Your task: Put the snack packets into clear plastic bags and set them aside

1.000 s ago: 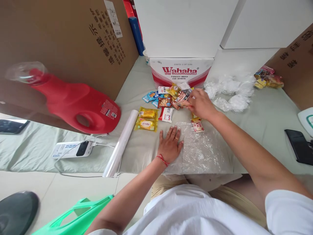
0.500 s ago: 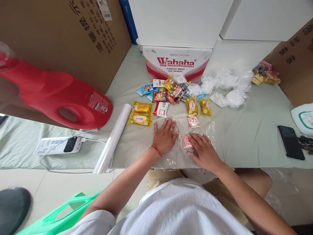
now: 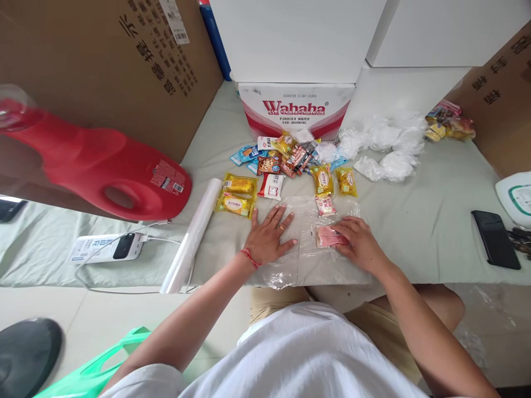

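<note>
My left hand (image 3: pixel 269 237) lies flat with its fingers spread on the left part of a clear plastic film (image 3: pixel 305 262) on the cloth-covered table. On the film's right part, my right hand (image 3: pixel 360 243) grips the right end of a small pink packet (image 3: pixel 327 236) between thumb and fingers. Just beyond the packet lies a small red and white snack (image 3: pixel 326 205), with two yellow snack packs (image 3: pixel 323 180) behind it. A red and white packet (image 3: pixel 271 186) and a yellow double pack (image 3: pixel 237 195) lie beyond my left hand.
A roll of film (image 3: pixel 191 235), a power bank (image 3: pixel 105 247) with cable and a large red bottle (image 3: pixel 112 171) are at the left. Snacks pile before a Wahaha box (image 3: pixel 296 110). Crumpled plastic bundles (image 3: pixel 384 146) stand right of it; a phone (image 3: pixel 495 239) lies far right.
My left hand has slid left, its fingers spread wider. My right hand has shifted right and now grips the pink packet's end, so more of the packet shows.
</note>
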Demonstrator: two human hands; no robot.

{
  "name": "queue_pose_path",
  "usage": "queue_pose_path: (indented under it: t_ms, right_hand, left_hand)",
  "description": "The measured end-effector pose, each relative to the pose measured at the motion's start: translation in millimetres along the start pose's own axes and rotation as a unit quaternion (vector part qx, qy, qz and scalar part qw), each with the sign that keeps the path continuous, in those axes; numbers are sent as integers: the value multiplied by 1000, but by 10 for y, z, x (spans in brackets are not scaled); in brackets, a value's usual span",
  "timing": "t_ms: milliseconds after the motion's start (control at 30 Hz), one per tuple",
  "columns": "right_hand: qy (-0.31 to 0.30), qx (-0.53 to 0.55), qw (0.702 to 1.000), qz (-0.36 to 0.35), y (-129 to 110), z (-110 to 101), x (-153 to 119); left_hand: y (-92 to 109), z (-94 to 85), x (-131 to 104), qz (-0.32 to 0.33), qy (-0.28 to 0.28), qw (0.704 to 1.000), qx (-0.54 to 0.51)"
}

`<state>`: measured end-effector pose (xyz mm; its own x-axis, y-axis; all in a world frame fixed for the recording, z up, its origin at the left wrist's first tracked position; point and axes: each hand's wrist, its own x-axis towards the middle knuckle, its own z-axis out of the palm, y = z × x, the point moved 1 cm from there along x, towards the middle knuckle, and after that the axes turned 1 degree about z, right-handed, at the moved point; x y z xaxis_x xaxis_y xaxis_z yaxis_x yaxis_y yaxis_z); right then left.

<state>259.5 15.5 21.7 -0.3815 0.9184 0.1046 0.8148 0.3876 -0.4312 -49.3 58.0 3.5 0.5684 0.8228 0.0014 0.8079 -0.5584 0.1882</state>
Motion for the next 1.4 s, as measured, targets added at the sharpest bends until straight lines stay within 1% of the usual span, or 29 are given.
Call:
queue_pose_path:
  t_ms: [100,200,300,367,433,500,567,600,633,667,733,800,833,867,933,1000,1033,1100,1167,1200,1233,1300,1333,1400]
  right_hand:
    - [16,0,1000,6,140,-140,-26]
    - [66,28,997,31,171,-345,-51]
    - [130,71,987,64,-6,-498,-15]
    - [156,91,982,63,-195,-478,52]
    - [143,98,984,41,-365,-338,125]
    - [97,77,992,15,-463,-142,179]
    - [32,50,998,-3,-476,-1,219]
    - [9,48,999,-8,-457,17,250]
    - [-1,55,998,-5,-424,-7,299]
    - [7,62,998,7,-382,-67,374]
    - [68,49,994,63,-282,-240,615]
    - [135,-14,980,142,-182,-367,957]
    - [148,-44,973,174,-140,-381,1147]
    - [147,-67,967,197,-105,-358,1336]
    - [111,-93,965,219,-61,-245,1666]
    - [72,-107,966,222,-51,-149,1872]
    - [67,-111,968,217,-56,-144,1916]
    - [98,-106,972,187,-84,-251,1888]
    - [147,-78,978,129,-128,-468,1726]
    - [153,-54,982,95,-152,-583,1609]
    - [142,-26,988,61,-177,-682,1476]
    - [71,27,997,-1,-229,-788,1189]
    - [27,47,998,-27,-256,-785,1048]
    - [-43,62,995,-57,-308,-681,802]
  left_hand:
    - [6,-12,3,-1,-9,1000,0]
    - [11,-25,9,-5,-10,1000,1]
    - [19,-36,9,-6,-7,1000,-2]
    - [24,-41,8,-6,-4,1000,-3]
    - [28,-44,6,-6,-1,1000,-2]
    - [31,-46,4,-6,3,1000,-1]
    - [31,-45,2,-6,7,1000,0]
    - [30,-44,1,-6,8,1000,0]
    - [29,-42,1,-5,7,1000,0]
    - [27,-39,1,-5,6,1000,0]
    - [21,-34,2,-7,4,1000,1]
    - [17,-32,4,-8,1,1000,3]
    - [15,-32,4,-8,0,1000,4]
    - [14,-34,5,-6,-2,1000,5]
    - [11,-38,5,-3,-6,1000,6]
    - [6,-40,5,-2,-8,1000,8]
    - [3,-39,6,-2,-9,1000,8]
    - [-4,-33,8,-3,-9,1000,7]
    - [-9,-26,12,-5,-8,1000,4]
    - [-11,-24,14,-6,-8,1000,3]
    - [-12,-24,16,-7,-8,1000,1]
    - [-11,-26,18,-6,-10,1000,-2]
    - [-10,-28,18,-6,-11,1000,-3]
    - [-7,-33,15,-4,-11,1000,-4]
